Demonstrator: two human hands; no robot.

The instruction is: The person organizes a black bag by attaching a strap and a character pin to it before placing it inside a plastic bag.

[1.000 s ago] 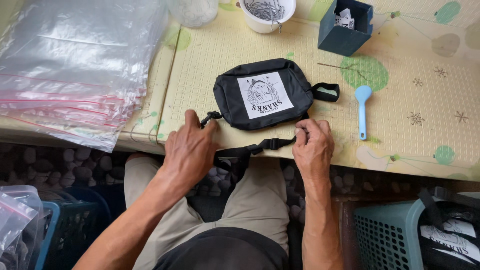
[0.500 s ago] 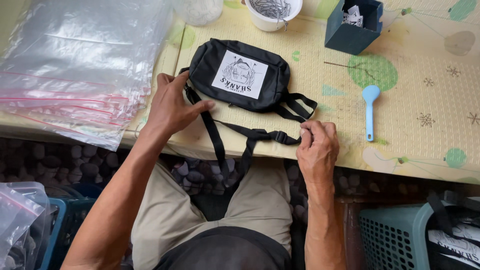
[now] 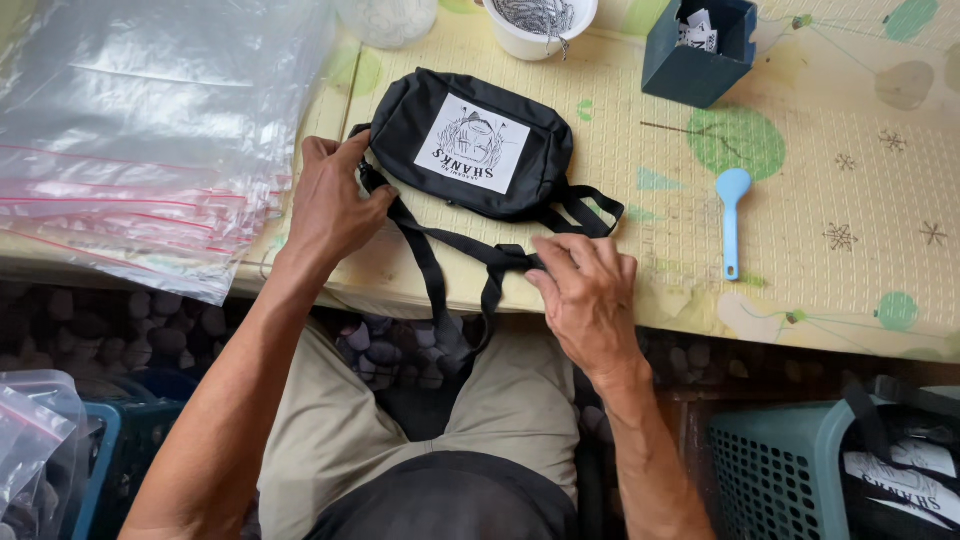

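A: Where is the small black fabric pouch bag with the white printed patch [image 3: 470, 145] lying?

B: It is lying flat on the pale yellow patterned table mat [image 3: 800, 180], patch facing up, near the mat's front edge. Its black webbing strap [image 3: 432, 262] is running off the bag's left end, crossing the mat below the bag and dropping in a loop over the edge above the person's lap.

A: What is the left hand [image 3: 330, 200] doing?

B: It is resting at the bag's left end, fingers curled and thumb up against the corner, closing on the strap where it is joining the bag.

A: And the right hand [image 3: 590, 290]?

B: It is sitting just below the bag's right end, fingers bent down and pinching the strap against the mat. Whether a buckle is under those fingers I cannot tell.

A: What else is lying around the bag?

B: Left of the bag a stack of clear plastic zip bags with pink seal lines [image 3: 150, 130] is lying. Above it a white round cup holding metal chains [image 3: 540, 20] is standing, and to the upper right a dark blue square box [image 3: 695, 50]. Right of the bag a light blue plastic spoon [image 3: 731, 220] is lying. Far below and right of it, off the mat, a teal plastic basket [image 3: 780, 470] is standing.
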